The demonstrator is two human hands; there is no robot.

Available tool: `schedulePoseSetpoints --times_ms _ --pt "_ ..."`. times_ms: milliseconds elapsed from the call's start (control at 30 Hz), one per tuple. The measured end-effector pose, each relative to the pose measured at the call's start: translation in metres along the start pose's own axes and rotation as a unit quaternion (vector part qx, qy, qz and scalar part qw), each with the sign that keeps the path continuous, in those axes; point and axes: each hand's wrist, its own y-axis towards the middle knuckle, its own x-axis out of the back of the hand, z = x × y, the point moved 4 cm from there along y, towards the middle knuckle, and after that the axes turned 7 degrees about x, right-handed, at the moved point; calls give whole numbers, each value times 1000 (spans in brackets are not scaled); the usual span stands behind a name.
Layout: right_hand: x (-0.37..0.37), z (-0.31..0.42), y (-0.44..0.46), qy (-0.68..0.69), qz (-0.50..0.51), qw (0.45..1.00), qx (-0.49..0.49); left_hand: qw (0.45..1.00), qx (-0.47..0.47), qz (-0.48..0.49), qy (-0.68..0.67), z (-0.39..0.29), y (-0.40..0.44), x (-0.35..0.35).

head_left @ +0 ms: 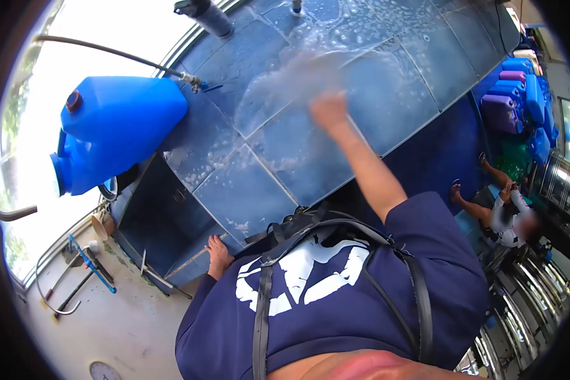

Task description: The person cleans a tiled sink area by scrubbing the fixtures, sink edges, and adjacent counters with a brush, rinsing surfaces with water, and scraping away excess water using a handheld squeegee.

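My right hand [329, 111] reaches over the dark tiled counter [269, 196], among suds and water. Motion smears its fingers and a brownish patch just beyond them, so I cannot make out whether it holds anything. At the counter's near left corner, my left hand [219, 255] rests on the edge, its fingers apart and nothing in them. Foam [386, 76] spreads over the tiles around and beyond my right hand.
A large blue jug [123, 126] stands left, near a tap [195, 81]. A dark bottle [212, 19] is at the back. Blue and purple canisters [503, 111] are stacked right. Another person [510, 215] sits lower right. A blue-handled tool [93, 265] lies lower left.
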Motion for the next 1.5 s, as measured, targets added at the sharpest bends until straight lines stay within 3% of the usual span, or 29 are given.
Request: schedulePoseSetpoints --times_ms 67,100,167,233,300,333,367,400,467,500,567,633,700,733,800,867,933,1033,1100,1133,1200,1233,1300,1333,1433,1500 --pt "24 59 -28 85 8 988 130 995 58 43 -67 -10 7 3" --pt "24 47 -31 89 4 988 126 988 29 56 -142 -32 -10 44" --pt "27 -6 -43 66 -93 988 102 979 -71 -70 -176 -49 -1 36" --pt "44 -80 -9 -24 30 997 -74 976 -5 -37 -214 -76 -6 38" --pt "30 -137 36 -16 -8 981 -193 966 48 -3 -254 -93 1 47" --pt "24 -153 55 -39 -42 973 -222 979 94 37 -176 -101 6 44" --pt "17 -146 72 -18 -65 975 -213 983 139 76 -97 -107 8 41" --pt "9 -124 88 6 -89 975 -205 982 141 72 -100 -107 10 41" --pt "-20 -54 100 35 5 997 -65 985 120 77 -98 -97 10 42" --pt "-27 -6 84 51 -24 998 35 985 123 75 -99 -93 10 48" --pt "-16 42 48 70 -54 986 139 968 78 89 -219 -89 7 66" --pt "-1 43 41 128 7 978 166 955 81 59 -280 -85 -3 70" --pt "0 5 86 33 -63 997 19 934 102 8 -344 -91 -11 73" --pt "-4 9 111 38 -59 997 21 933 107 10 -343 -89 -11 72" --pt "-11 -2 161 34 -82 991 -98 949 135 -3 -283 -99 -3 62" --pt "-54 45 174 89 -99 988 74 958 133 7 -255 -98 0 62" --pt "-38 109 145 71 -39 971 227 946 97 18 -309 -88 5 56" --pt "-17 109 129 71 -27 969 234 937 77 63 -334 -75 -8 80" --pt "-26 63 171 11 -76 992 95 921 79 79 -374 -77 -11 83" --pt "-30 63 195 11 -71 993 99 914 73 62 -394 -78 -12 83" --pt "-31 50 228 55 -74 996 3 906 56 53 -415 -88 -13 75" --pt "-63 69 212 61 -83 990 98 917 75 49 -388 -89 -9 67" --pt "-59 116 170 94 -47 967 233 926 87 43 -365 -93 4 66" --pt "-19 139 134 125 3 954 271 924 91 46 -369 -92 3 66" --pt "-16 115 94 99 20 963 251 921 102 44 -374 -90 -9 66" --pt "-30 70 135 37 -73 989 127 917 118 18 -382 -97 -10 67"
